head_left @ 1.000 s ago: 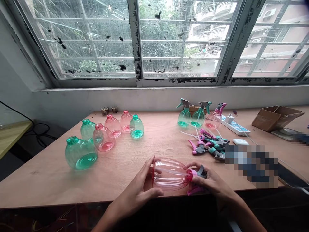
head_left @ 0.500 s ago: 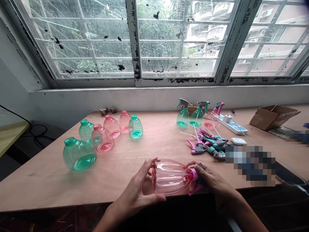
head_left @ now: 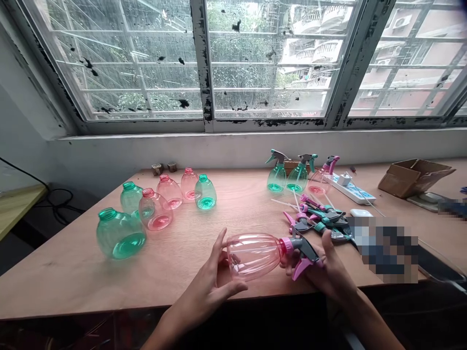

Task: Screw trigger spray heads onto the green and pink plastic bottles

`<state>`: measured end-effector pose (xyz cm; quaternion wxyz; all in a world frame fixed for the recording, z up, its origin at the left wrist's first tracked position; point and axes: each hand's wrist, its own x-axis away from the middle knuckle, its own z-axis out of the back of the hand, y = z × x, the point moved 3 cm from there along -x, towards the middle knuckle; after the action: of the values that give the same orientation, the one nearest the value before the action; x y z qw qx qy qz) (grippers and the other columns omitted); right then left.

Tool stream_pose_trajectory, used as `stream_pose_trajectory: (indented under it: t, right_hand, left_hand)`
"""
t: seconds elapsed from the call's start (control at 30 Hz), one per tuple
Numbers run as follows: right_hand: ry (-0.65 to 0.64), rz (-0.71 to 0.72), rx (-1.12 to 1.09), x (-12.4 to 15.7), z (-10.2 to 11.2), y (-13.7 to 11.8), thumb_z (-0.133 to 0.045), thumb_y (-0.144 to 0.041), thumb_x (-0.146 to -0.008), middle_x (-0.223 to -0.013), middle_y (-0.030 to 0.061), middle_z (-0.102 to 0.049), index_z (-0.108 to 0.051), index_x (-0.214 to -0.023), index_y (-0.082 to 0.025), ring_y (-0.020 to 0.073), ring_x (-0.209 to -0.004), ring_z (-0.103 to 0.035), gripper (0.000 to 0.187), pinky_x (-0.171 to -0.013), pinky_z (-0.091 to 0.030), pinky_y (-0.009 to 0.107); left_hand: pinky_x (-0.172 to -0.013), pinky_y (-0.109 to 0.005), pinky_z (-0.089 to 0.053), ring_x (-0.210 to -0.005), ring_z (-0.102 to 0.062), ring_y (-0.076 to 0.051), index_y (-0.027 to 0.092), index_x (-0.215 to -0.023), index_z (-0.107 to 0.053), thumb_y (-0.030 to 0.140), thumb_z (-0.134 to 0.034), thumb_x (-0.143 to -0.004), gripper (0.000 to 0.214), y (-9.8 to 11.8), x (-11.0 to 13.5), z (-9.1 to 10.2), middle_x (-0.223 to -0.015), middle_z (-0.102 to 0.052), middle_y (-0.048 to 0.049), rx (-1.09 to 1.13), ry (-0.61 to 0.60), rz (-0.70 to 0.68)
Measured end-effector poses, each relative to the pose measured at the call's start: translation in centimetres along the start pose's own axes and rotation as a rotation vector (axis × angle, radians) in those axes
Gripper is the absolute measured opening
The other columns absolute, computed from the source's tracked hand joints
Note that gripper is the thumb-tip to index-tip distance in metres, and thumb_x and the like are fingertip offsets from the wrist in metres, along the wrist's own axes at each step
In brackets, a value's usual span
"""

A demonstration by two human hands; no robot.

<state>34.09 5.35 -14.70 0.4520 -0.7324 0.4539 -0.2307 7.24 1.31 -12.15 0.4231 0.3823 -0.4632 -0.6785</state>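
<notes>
A pink see-through spray bottle lies sideways above the table's front edge, its base to the left. My left hand grips it round the base, thumb below and fingers behind. At the neck sits a grey and pink trigger sprayer head, its pink trigger pointing down. My right hand holds the bottle at this head from behind and below; its thumb stands raised and the fingertips show under the neck. Just behind lies a heap of loose sprayer heads in grey, pink and green with white tubes.
Several open green and pink bottles stand on the left of the wooden table. At the back are three bottles with heads, a power strip and a cardboard box. A white case lies near a blurred patch.
The bottle's head end has risen, and the sprayer head has come into fuller view. My right hand has turned from over the neck to beneath it, lifting its thumb off.
</notes>
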Motion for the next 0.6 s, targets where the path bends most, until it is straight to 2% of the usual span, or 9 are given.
stream_pose_trajectory:
  t: [0.07,0.17,0.23,0.3,0.37,0.47,0.6]
  right_hand:
    - [-0.037,0.054,0.051,0.1,0.2,0.1,-0.018,-0.087,-0.085,-0.096,0.0141,-0.077,-0.074,-0.105,-0.022,0.0354,-0.1,-0.07,0.088,-0.094,-0.048,0.05]
    - [-0.078,0.136,0.159,0.1,0.7,0.5,-0.042,-0.085,-0.082,-0.099,0.0117,-0.076,-0.073,-0.108,-0.025,0.0352,-0.102,-0.067,0.072,-0.098,-0.046,0.051]
    - [-0.03,0.184,0.184,-0.2,1.0,0.4,-0.054,-0.072,-0.087,-0.092,0.0095,-0.075,-0.074,-0.104,-0.025,0.0317,-0.092,-0.07,0.053,-0.09,-0.05,0.049]
    - [0.075,0.238,0.195,-0.6,1.1,-0.6,-0.057,-0.056,-0.094,-0.083,0.0064,-0.074,-0.074,-0.097,-0.025,0.0262,-0.079,-0.07,0.035,-0.077,-0.054,0.043]
    - [0.159,0.291,0.254,-1.3,0.8,-2.3,-0.059,-0.045,-0.097,-0.076,0.0038,-0.073,-0.073,-0.093,-0.024,0.0222,-0.07,-0.068,0.025,-0.068,-0.054,0.037]
    - [0.168,0.312,0.429,-3.2,-0.2,-5.8,-0.062,-0.045,-0.096,-0.073,0.0037,-0.074,-0.072,-0.097,-0.022,0.0212,-0.066,-0.069,0.025,-0.065,-0.056,0.035]
    - [0.143,0.37,0.746,-8.6,-0.8,-10.5,-0.057,-0.051,-0.096,-0.083,0.0073,-0.076,-0.07,-0.105,-0.019,0.0233,-0.076,-0.074,0.036,-0.07,-0.062,0.038]
  left_hand:
    - [-0.119,-0.05,-0.032,-0.132,-0.052,-0.03,0.035,-0.159,-0.005,0.036,-0.074,-0.088,0.099,0.1,0.0,0.1,-0.153,-0.045,-0.0097,-0.048,-0.013,0.005]
    - [-0.122,-0.05,-0.026,-0.145,-0.037,-0.033,0.036,-0.159,-0.005,0.039,-0.078,-0.084,0.105,0.5,0.1,0.3,-0.164,-0.031,-0.0071,-0.107,-0.035,-0.008]
    - [-0.124,-0.052,-0.02,-0.151,-0.026,-0.033,0.038,-0.159,0.0,0.04,-0.079,-0.083,0.11,0.5,0.3,0.3,-0.168,-0.021,-0.0056,-0.155,-0.067,-0.011]
    - [-0.124,-0.054,-0.019,-0.151,-0.026,-0.033,0.038,-0.159,0.002,0.041,-0.079,-0.083,0.111,0.5,0.3,0.2,-0.168,-0.019,-0.0059,-0.215,-0.096,-0.006]
    - [-0.122,-0.054,-0.024,-0.148,-0.033,-0.032,0.038,-0.159,0.002,0.042,-0.079,-0.083,0.111,0.4,0.4,0.1,-0.167,-0.025,-0.0085,-0.265,-0.112,-0.001]
    - [-0.119,-0.052,-0.032,-0.144,-0.042,-0.03,0.039,-0.158,0.005,0.04,-0.077,-0.086,0.109,0.4,0.5,0.0,-0.162,-0.035,-0.0103,-0.3,-0.111,-0.018]
    - [-0.117,-0.049,-0.037,-0.141,-0.046,-0.028,0.044,-0.157,0.004,0.032,-0.07,-0.092,0.099,0.7,0.4,-0.2,-0.167,-0.022,-0.0069,-0.29,-0.114,-0.061]
